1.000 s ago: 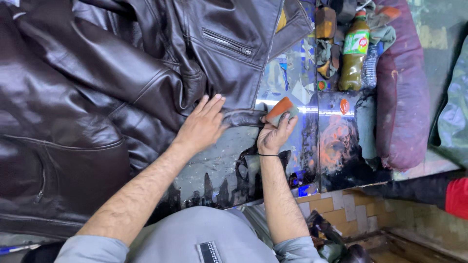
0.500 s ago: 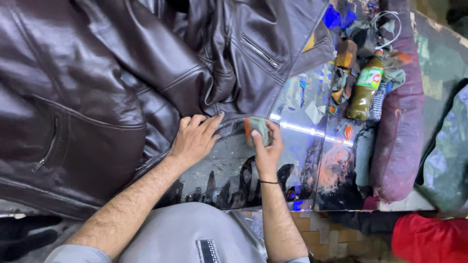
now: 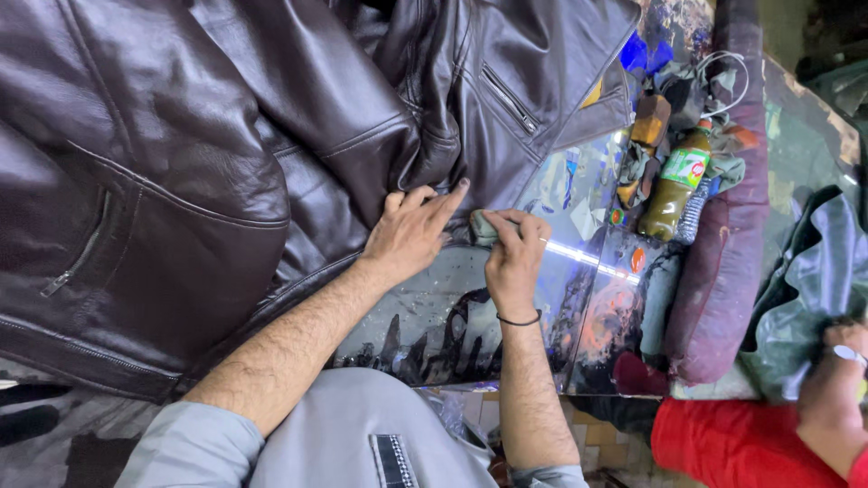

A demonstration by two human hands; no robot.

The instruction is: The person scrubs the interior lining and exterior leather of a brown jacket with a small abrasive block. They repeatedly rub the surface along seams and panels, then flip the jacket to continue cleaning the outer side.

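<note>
Nearest the camera, two bare forearms reach out from grey sleeves over a glossy tabletop (image 3: 434, 316) covered with a dark printed sheet that mirrors a strip of light.

The right hand (image 3: 514, 262) wears a thin black band at the wrist. Its fingers (image 3: 506, 226) are curled together and pinch a small greyish-green cloth (image 3: 482, 226), which sits at the bottom edge of the jacket, on the line where leather meets tabletop.

Just beside it, the left hand (image 3: 409, 233) lies palm down on the hem of a dark brown leather jacket (image 3: 208, 163). Its fingers (image 3: 432, 206) are stretched out and lightly spread, pressing the leather flat; the forefinger points toward the cloth and nearly touches it.

The jacket takes up most of the left and upper part of the view, spread open over the tabletop, with a zipped chest pocket (image 3: 511, 98) above the hands and another zipped pocket (image 3: 77, 262) at the far left.

Farther off to the right, a plastic bottle of brownish liquid with a green label (image 3: 674, 185) lies among rags and small scraps. Past it runs a long maroon cushion (image 3: 723, 262). At the lower right edge, another person's hand (image 3: 836, 380), beside a red garment (image 3: 732, 443), rests at a grey shiny sheet (image 3: 814, 280).
</note>
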